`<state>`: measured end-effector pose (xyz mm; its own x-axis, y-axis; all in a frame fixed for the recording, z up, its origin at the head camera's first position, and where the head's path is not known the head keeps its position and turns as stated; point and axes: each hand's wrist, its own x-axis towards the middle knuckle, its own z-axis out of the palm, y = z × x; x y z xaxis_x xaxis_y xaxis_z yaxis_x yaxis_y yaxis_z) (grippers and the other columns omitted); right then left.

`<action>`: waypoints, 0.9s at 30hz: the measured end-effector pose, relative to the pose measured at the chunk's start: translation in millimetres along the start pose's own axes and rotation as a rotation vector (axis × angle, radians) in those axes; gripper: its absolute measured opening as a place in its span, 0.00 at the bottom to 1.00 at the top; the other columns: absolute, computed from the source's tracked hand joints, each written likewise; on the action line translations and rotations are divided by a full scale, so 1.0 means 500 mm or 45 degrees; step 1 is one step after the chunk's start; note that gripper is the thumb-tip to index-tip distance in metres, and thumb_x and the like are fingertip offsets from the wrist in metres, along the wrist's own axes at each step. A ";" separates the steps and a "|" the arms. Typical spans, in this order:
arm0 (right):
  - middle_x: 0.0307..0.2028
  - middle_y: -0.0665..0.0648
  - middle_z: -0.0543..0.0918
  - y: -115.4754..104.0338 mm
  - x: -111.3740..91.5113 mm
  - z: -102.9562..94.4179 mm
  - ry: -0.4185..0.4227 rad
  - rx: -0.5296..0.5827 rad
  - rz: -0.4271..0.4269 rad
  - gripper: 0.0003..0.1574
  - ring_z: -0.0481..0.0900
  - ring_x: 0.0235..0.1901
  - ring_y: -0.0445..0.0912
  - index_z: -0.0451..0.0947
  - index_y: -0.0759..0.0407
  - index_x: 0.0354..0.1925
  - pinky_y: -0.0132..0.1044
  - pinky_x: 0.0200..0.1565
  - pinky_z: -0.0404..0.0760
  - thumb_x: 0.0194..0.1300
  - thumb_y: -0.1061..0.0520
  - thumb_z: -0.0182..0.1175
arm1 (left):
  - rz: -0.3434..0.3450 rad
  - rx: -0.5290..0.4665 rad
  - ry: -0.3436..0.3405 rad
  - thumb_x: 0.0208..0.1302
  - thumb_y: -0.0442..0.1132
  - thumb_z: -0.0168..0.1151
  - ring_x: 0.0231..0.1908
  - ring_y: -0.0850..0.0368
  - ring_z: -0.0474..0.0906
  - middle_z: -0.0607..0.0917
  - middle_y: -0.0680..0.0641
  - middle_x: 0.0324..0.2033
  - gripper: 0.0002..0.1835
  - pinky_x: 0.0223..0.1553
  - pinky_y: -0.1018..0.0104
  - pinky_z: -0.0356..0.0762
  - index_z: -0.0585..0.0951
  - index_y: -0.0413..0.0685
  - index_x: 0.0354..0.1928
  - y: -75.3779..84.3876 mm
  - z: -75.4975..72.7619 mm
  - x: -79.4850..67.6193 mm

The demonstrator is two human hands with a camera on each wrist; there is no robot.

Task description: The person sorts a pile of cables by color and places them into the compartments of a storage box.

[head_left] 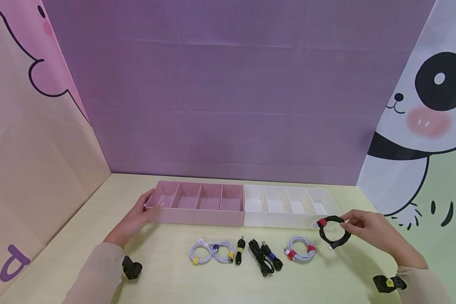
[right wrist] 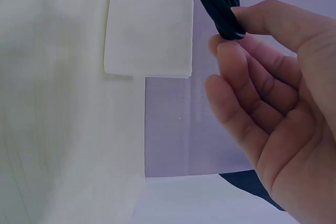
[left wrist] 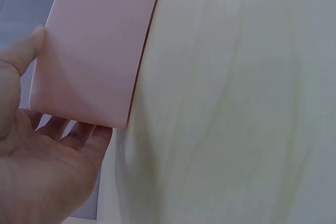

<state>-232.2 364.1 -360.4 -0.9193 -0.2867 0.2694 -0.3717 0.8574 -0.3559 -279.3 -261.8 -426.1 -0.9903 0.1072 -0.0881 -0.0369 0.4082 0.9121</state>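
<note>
My right hand (head_left: 372, 231) pinches a coiled black cable (head_left: 340, 242) between thumb and fingertips, above the table just in front of the white divided box (head_left: 281, 220). A red strap binds the coil, and a connector sticks out by it. In the right wrist view, only the dark strands of the cable (right wrist: 218, 3) show between thumb and fingers. At the left end of the pink divided box (head_left: 201, 217), my left hand (head_left: 138, 217) holds the corner. The left wrist view shows its thumb at the rim of the pink box (left wrist: 94, 51) and the fingers against the end wall.
On the table (head_left: 213, 287) before the boxes lie white coiled cables with yellow straps (head_left: 223, 258), a small black cable (head_left: 240, 251), two black bundled cables (head_left: 261, 259) and a white coil with red straps (head_left: 300, 256). A purple backdrop (head_left: 228, 93) stands behind the boxes.
</note>
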 end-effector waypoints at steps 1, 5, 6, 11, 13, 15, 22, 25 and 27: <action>0.27 0.41 0.82 -0.001 0.000 0.000 0.008 -0.007 0.002 0.07 0.77 0.26 0.33 0.85 0.56 0.41 0.34 0.29 0.78 0.65 0.56 0.68 | 0.003 -0.002 0.008 0.70 0.64 0.56 0.72 0.34 0.46 0.43 0.37 0.77 0.53 0.67 0.27 0.45 0.34 0.56 0.80 -0.001 0.000 0.001; 0.27 0.42 0.82 -0.002 0.002 0.000 0.020 -0.013 0.015 0.09 0.77 0.26 0.34 0.85 0.57 0.43 0.34 0.29 0.77 0.65 0.55 0.68 | 0.022 -0.006 0.035 0.71 0.61 0.56 0.70 0.35 0.50 0.44 0.37 0.77 0.52 0.68 0.30 0.50 0.35 0.54 0.80 -0.006 0.002 0.006; 0.28 0.42 0.83 -0.002 0.003 0.000 0.020 -0.011 0.019 0.10 0.77 0.26 0.34 0.85 0.58 0.43 0.34 0.29 0.77 0.65 0.55 0.68 | 0.027 -0.008 0.041 0.72 0.61 0.56 0.70 0.35 0.51 0.44 0.37 0.77 0.51 0.68 0.30 0.50 0.35 0.53 0.80 -0.007 0.002 0.007; 0.28 0.43 0.84 -0.002 0.008 0.000 0.030 0.007 0.039 0.11 0.78 0.27 0.35 0.85 0.59 0.44 0.35 0.29 0.77 0.65 0.55 0.68 | 0.046 -0.006 0.049 0.72 0.60 0.57 0.69 0.35 0.53 0.45 0.37 0.77 0.51 0.67 0.31 0.52 0.37 0.53 0.80 -0.009 0.003 0.010; 0.28 0.44 0.84 -0.003 0.010 -0.001 0.040 0.017 0.047 0.11 0.78 0.27 0.36 0.85 0.59 0.44 0.35 0.29 0.77 0.65 0.55 0.68 | 0.049 -0.005 0.047 0.72 0.60 0.56 0.68 0.35 0.53 0.45 0.37 0.76 0.50 0.67 0.31 0.53 0.37 0.53 0.80 -0.009 0.003 0.009; 0.29 0.45 0.84 -0.004 0.012 -0.001 0.054 0.024 0.058 0.11 0.78 0.27 0.36 0.85 0.59 0.44 0.35 0.29 0.77 0.65 0.55 0.68 | 0.043 -0.004 0.046 0.72 0.61 0.56 0.68 0.35 0.53 0.45 0.37 0.77 0.50 0.67 0.31 0.53 0.37 0.53 0.80 -0.009 0.003 0.007; 0.31 0.47 0.86 -0.007 0.017 -0.005 0.109 0.007 0.103 0.13 0.80 0.29 0.38 0.85 0.60 0.46 0.36 0.29 0.78 0.67 0.54 0.67 | 0.041 -0.010 0.043 0.72 0.60 0.56 0.68 0.36 0.54 0.45 0.38 0.77 0.50 0.67 0.31 0.53 0.37 0.53 0.80 -0.008 0.004 0.001; 0.30 0.47 0.86 -0.009 0.019 -0.007 0.124 -0.004 0.111 0.13 0.80 0.28 0.38 0.85 0.60 0.46 0.36 0.29 0.77 0.67 0.54 0.67 | 0.055 -0.026 0.039 0.73 0.59 0.56 0.68 0.36 0.55 0.46 0.38 0.76 0.49 0.67 0.32 0.53 0.37 0.53 0.80 -0.006 0.004 0.000; 0.30 0.47 0.86 -0.010 0.021 -0.008 0.124 -0.002 0.120 0.14 0.79 0.28 0.39 0.85 0.61 0.46 0.36 0.29 0.77 0.67 0.54 0.67 | 0.057 -0.029 0.040 0.73 0.59 0.55 0.68 0.36 0.55 0.47 0.38 0.76 0.49 0.67 0.32 0.53 0.37 0.53 0.80 -0.005 0.004 0.000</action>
<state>-239.3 358.3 -352.2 -0.9333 -0.1622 0.3205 -0.2841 0.8792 -0.3824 -279.0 -261.1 -429.2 -0.9948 0.0962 -0.0347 0.0048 0.3828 0.9238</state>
